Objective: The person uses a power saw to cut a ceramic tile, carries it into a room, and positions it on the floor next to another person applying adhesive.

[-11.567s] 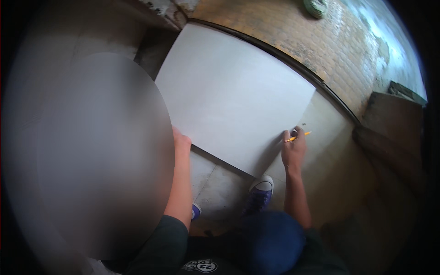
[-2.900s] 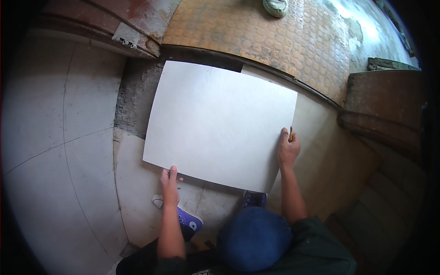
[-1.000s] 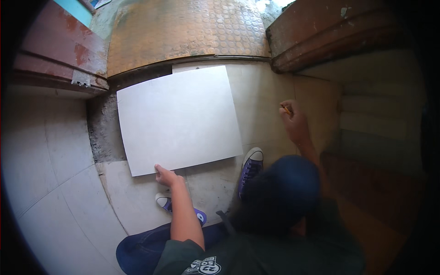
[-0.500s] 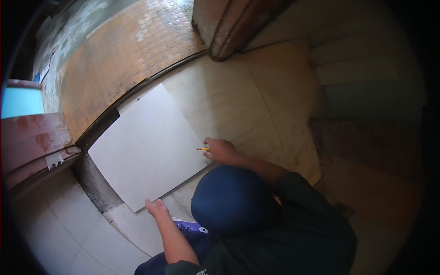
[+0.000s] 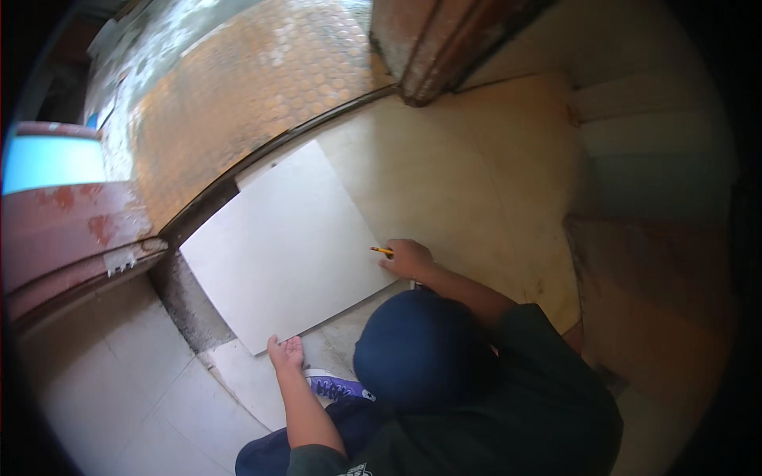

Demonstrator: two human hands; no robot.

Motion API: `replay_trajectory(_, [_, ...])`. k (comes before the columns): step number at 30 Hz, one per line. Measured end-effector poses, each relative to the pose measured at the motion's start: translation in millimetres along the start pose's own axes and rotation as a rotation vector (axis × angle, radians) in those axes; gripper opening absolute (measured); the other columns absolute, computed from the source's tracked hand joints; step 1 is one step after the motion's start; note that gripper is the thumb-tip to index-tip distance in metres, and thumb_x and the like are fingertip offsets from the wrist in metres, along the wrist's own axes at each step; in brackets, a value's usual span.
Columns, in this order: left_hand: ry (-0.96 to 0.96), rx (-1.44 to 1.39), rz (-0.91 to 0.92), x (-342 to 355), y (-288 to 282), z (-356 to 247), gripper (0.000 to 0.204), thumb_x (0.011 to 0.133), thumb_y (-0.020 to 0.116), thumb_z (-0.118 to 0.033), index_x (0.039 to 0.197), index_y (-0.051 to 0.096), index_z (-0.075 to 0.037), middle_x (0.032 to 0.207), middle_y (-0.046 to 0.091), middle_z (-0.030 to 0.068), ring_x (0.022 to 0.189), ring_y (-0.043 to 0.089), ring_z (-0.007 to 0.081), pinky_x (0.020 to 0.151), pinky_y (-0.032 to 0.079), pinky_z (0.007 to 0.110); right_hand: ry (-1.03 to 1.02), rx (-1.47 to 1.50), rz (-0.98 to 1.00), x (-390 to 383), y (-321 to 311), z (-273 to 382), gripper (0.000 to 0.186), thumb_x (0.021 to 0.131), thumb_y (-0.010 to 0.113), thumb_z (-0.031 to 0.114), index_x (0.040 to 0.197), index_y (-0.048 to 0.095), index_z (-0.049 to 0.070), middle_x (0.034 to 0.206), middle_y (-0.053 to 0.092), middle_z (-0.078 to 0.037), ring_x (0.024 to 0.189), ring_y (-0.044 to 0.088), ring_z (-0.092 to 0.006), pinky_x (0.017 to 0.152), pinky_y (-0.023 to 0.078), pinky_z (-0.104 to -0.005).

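Observation:
A large pale square tile (image 5: 278, 246) lies tilted across the floor by the doorway. Palm up, my left hand (image 5: 286, 352) holds its near edge by the lower left corner, thumb over the rim and fingertips hidden at or below it. My right hand (image 5: 408, 260) is at the tile's right corner, its fingers closed round a yellow pencil (image 5: 382, 251) that points left over the tile. Whether this hand also presses on the tile, I cannot tell. A rounded dark blue form (image 5: 425, 349) covers the floor between my arms.
Beyond the tile runs a dark threshold strip (image 5: 274, 146), then a worn, bumpy brown mat (image 5: 230, 103). Reddish-brown door posts (image 5: 401, 59) stand either side. A rough bare gap (image 5: 178, 305) borders the tile's left side. Around it are cream floor tiles (image 5: 452, 174). A purple shoe (image 5: 333, 385) is near my left hand.
The whole view has shifted, so the scene sits further right and slightly higher. Both hands keep their places at the tile. The pencil is tipped a little more.

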State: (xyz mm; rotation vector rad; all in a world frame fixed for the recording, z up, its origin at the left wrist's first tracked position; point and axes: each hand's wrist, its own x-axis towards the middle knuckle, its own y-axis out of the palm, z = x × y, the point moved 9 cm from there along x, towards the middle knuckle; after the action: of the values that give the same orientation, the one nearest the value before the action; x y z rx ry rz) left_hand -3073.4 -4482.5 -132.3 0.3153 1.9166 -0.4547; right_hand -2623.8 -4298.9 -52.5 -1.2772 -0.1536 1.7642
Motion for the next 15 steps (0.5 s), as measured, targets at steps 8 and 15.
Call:
replay_trajectory(8, [0.096, 0.171, 0.051, 5, -7, -15, 0.091, 0.098, 0.061, -0.051, 0.143, 0.026, 0.02, 0.141, 0.043, 0.032, 0.123, 0.055, 0.0375, 0.104, 0.051, 0.042, -0.097, -0.21, -0.007, 1, 6, 26, 0.036, 0.088, 0.068, 0.044, 0.093, 0.068, 0.008, 0.091, 0.07, -0.015, 0.089, 0.068, -0.0362, 0.076, 0.053, -0.0492])
replay_trajectory(15, [0.145, 0.439, -0.04, -13, -4, -27, 0.04, 0.098, 0.064, -0.036, 0.095, 0.058, 0.003, 0.089, 0.063, 0.0145, 0.076, 0.065, 0.0234, 0.067, 0.058, 0.031, -0.098, -0.304, 0.017, 6, 5, 29, 0.036, 0.089, 0.067, 0.044, 0.088, 0.068, 0.009, 0.086, 0.07, -0.014, 0.086, 0.068, -0.0359, 0.075, 0.053, -0.0493])
